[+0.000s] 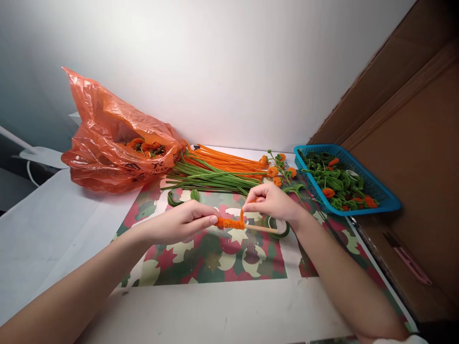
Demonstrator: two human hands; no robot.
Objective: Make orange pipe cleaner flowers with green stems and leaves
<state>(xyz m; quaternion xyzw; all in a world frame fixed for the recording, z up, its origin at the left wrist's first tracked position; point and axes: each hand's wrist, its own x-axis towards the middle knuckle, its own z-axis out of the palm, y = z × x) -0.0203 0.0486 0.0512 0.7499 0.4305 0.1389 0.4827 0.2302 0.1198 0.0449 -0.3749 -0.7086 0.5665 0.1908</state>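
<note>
- orange pipe cleaner [230, 222] coiled round thin wooden stick [261, 229], held just above patterned mat [215, 263] on bench [229, 310]
- left hand [181, 220] pinches coil's left end
- right hand [272, 200] pinches upturned free end
- green tape roll [283, 230] under right hand
- orange and green stems [218, 172] behind; orange bag [114, 138] left, blue basket [389, 204] right

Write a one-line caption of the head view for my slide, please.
Left hand and right hand wind an orange pipe cleaner around a wooden stick above a patterned mat.
</note>
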